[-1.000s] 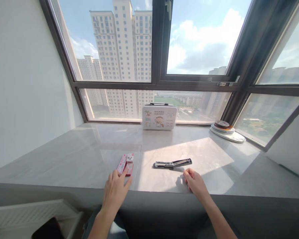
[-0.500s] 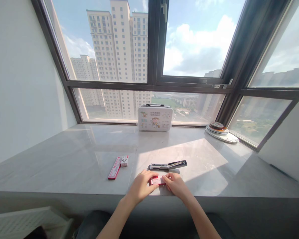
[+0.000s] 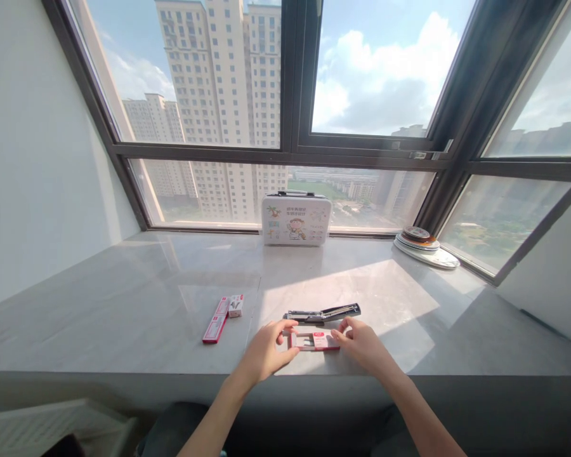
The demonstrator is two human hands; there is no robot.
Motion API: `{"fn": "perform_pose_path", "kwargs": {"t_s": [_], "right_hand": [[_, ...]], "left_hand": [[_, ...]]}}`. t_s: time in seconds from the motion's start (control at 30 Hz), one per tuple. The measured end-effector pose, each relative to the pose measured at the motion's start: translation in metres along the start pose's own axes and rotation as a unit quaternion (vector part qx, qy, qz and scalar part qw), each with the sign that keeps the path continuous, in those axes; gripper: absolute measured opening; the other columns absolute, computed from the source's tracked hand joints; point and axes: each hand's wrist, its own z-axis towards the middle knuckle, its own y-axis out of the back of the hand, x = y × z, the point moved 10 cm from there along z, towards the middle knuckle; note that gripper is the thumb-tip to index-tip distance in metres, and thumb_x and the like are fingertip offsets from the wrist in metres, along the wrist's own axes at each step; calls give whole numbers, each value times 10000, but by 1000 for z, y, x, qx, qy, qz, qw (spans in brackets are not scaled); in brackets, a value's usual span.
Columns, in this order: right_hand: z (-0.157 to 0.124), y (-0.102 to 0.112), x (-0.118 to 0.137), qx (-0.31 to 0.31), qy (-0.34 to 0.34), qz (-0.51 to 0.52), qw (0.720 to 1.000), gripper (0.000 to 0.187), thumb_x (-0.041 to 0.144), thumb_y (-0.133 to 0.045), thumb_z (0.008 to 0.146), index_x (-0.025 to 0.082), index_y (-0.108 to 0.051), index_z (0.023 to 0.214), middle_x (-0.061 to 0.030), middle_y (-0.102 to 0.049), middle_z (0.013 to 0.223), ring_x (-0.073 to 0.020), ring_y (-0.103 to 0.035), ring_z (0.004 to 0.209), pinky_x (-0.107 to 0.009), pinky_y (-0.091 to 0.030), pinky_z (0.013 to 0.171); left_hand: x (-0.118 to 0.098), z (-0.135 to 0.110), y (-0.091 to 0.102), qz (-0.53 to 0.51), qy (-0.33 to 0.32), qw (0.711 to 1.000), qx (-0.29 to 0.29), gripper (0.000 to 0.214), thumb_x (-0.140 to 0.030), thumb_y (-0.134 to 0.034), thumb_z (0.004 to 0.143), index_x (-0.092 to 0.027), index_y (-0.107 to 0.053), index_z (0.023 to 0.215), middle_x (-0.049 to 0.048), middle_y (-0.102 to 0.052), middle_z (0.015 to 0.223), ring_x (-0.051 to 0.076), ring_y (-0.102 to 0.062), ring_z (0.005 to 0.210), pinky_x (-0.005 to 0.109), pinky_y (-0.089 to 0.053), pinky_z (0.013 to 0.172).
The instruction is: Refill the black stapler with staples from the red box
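Observation:
A small red-and-white box (image 3: 324, 341) lies near the counter's front edge, its sleeve slid to the right so that the left part of its inner tray (image 3: 301, 341) shows. My right hand (image 3: 361, 343) has its fingers on the right end of the sleeve. At the tray's left end is my left hand (image 3: 265, 348), thumb and forefinger spread apart around the corner; whether the thumb touches it I cannot tell. Just behind the box rests a black stapler (image 3: 322, 313), its long arm opened out flat.
To the left lie a long red-and-white box (image 3: 216, 320) and a small staple box (image 3: 236, 306) touching it. A white cartoon-printed case (image 3: 295, 221) stands upright by the window. Stacked plates (image 3: 426, 249) sit in the right corner. The counter's front edge (image 3: 171, 372) runs close by.
My right hand has moved right with the sleeve, and the box now appears longer, with its tray exposed. My left hand's fingers have spread. The view has tilted slightly down.

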Motion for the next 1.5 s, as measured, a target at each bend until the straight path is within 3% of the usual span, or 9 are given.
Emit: {"fn": "perform_pose_path", "kwargs": {"t_s": [0.07, 0.13, 0.33, 0.5, 0.7, 0.8, 0.9, 1.2, 1.5], "right_hand": [[2, -1, 38, -10, 87, -104, 991, 129, 354, -674, 886, 238, -719, 852, 9, -628, 630, -156, -540, 586, -237, -314, 549], [6, -22, 68, 40, 141, -192, 970, 96, 308, -689, 868, 279, -780, 878, -1, -664, 699, -169, -575, 652, -244, -331, 585], [26, -62, 106, 121, 159, -254, 946, 108, 144, -761, 698, 242, -802, 717, -36, -653, 640, -192, -593, 648, -265, -350, 641], [13, -52, 96, 141, 183, -215, 949, 109, 231, -697, 836, 242, -783, 902, 1, -687, 740, -158, -600, 677, -242, -358, 627], [0, -10, 47, 41, 180, -63, 981, 142, 285, -614, 905, 211, -732, 930, 6, -628, 738, -160, -546, 678, -255, -401, 636], [-3, -8, 23, 48, 150, -24, 987, 239, 342, -613, 927, 221, -731, 1095, 10, -615, 745, -161, -532, 667, -263, -406, 626], [-6, -14, 14, 69, 129, 4, 989, 345, 384, -683, 895, 220, -721, 1196, -6, -662, 839, -157, -529, 674, -267, -414, 623], [-8, -36, 33, 89, 150, -5, 985, 316, 435, -752, 846, 199, -771, 1054, -22, -686, 831, -172, -576, 716, -273, -428, 653], [-13, -37, 65, 46, 174, -125, 976, 275, 485, -777, 835, 296, -808, 1032, -17, -700, 813, -208, -613, 794, -298, -412, 737]], "left_hand": [[0, 0, -1, 0, -2, 1000, 1, 539, -337, -756, 790, -297, -647, 1317, 13, -704, 1048, 173, -577, 794, 303, -480, 794], [0, 1, -1, 2, -5, 1000, 3, 535, -325, -751, 788, -302, -647, 1313, 10, -710, 1078, 173, -575, 801, 299, -477, 794], [-2, 0, -1, 12, -15, 1000, 6, 530, -272, -757, 753, -291, -665, 1275, 5, -719, 1110, 177, -580, 832, 286, -467, 802], [-4, -1, 1, 11, -16, 1000, -1, 516, -279, -747, 763, -294, -664, 1272, 2, -712, 1079, 169, -573, 809, 286, -462, 800], [-6, -3, 3, 6, -19, 1000, -6, 507, -292, -748, 762, -285, -666, 1262, 14, -689, 1036, 167, -564, 785, 281, -453, 769], [-4, -3, 6, 6, -2, 1000, -20, 458, -338, -740, 789, -266, -665, 1235, 21, -684, 1044, 161, -564, 764, 272, -441, 737], [-3, -2, 7, 9, 25, 999, -38, 274, -367, -627, 895, -244, -678, 1135, 5, -689, 871, 164, -573, 722, 277, -410, 708], [-19, -3, -11, 6, 23, 999, -41, 156, -290, -554, 928, -269, -657, 1043, -26, -737, 808, 170, -582, 701, 295, -397, 760], [1, 1, 0, 6, 33, 996, -80, 170, -327, -508, 966, -230, -621, 1048, -33, -613, 709, 141, -544, 611, 242, -388, 620]]}}
